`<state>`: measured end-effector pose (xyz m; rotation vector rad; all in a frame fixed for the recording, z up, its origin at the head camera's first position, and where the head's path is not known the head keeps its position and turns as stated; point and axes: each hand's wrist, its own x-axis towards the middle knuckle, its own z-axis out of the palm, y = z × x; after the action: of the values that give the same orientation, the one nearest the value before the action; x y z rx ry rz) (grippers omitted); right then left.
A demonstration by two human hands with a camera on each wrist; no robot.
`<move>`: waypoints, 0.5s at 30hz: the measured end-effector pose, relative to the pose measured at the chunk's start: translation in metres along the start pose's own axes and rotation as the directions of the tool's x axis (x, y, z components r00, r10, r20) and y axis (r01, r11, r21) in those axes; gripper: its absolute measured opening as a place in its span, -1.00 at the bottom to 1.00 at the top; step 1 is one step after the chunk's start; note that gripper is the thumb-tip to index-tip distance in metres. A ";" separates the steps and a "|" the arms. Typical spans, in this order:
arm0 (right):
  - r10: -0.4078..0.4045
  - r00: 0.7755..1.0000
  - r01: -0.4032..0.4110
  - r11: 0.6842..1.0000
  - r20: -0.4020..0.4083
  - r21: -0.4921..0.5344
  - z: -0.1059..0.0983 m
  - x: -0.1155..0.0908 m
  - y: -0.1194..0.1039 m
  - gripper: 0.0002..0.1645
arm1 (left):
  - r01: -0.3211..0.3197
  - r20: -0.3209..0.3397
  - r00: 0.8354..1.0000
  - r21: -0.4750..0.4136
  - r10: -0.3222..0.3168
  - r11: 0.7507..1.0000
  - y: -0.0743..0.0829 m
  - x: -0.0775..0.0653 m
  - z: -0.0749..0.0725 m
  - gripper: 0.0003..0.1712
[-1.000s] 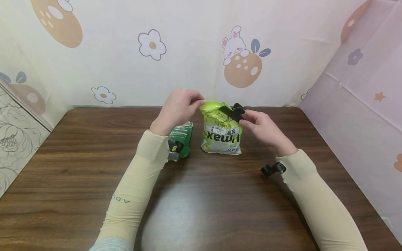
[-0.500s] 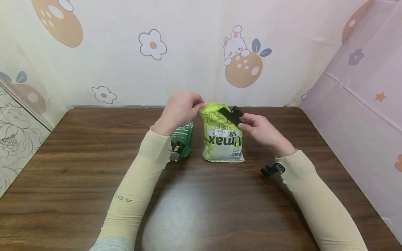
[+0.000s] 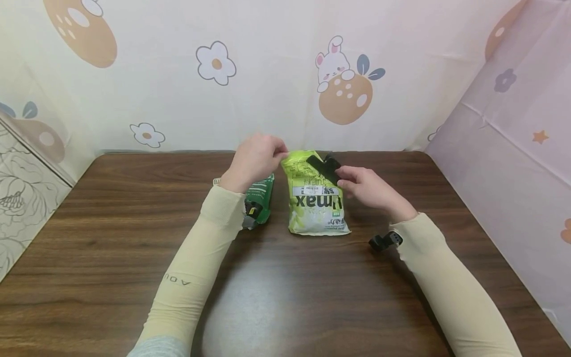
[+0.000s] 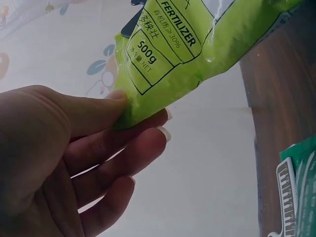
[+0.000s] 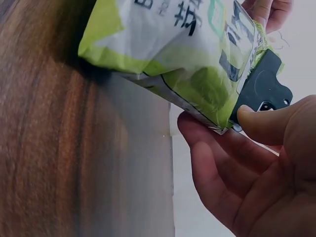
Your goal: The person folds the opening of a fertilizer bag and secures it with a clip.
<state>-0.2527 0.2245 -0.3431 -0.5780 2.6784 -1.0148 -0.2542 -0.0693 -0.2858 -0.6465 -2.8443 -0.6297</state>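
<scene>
A lime-green and white fertilizer bag (image 3: 316, 208) is held up by its top edge, near the middle of the far table. My left hand (image 3: 258, 161) pinches its top left corner between thumb and fingers, plain in the left wrist view, where the bag (image 4: 168, 59) reads "500g". A black bag clip (image 3: 323, 169) lies slantwise across the bag's top right corner. My right hand (image 3: 368, 188) grips this clip. In the right wrist view the thumb presses on the clip (image 5: 266, 81), and the other fingers are behind the bag's corner.
Left of the lime bag stands a dark green bag (image 3: 260, 193), partly behind my left wrist. A white clip with a piano-key pattern (image 4: 286, 192) is beside it in the left wrist view. The brown wooden table (image 3: 285, 297) reaches back to a patterned wall cloth (image 3: 267, 74).
The lime bag has come down and slightly toward me, its bottom edge now lower in the head view. Both hands have moved down a little with it, keeping their holds.
</scene>
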 end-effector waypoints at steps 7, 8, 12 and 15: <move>0.012 0.999 -0.011 1.000 0.033 -0.012 0.001 0.000 0.000 -0.56 | 0.015 0.048 0.999 0.042 -0.017 0.999 -0.002 0.001 0.003 -0.82; 0.013 0.999 -0.013 1.000 0.036 -0.014 0.002 0.001 0.001 -0.56 | 0.018 0.061 0.998 0.043 -0.021 0.999 -0.002 0.001 0.004 -0.80; 0.025 0.998 -0.024 1.000 0.055 -0.003 0.004 0.003 0.003 -0.55 | 0.028 0.119 0.992 0.042 -0.032 0.999 -0.003 0.002 0.007 -0.72; 0.033 0.997 -0.034 0.999 0.067 0.013 0.005 0.005 0.007 -0.52 | 0.029 0.155 0.987 0.054 -0.037 0.998 -0.005 0.003 0.010 -0.66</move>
<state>-0.2569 0.2239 -0.3517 -0.5528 2.6120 -0.9868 -0.2597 -0.0681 -0.2959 -0.6694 -3.0100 -0.5299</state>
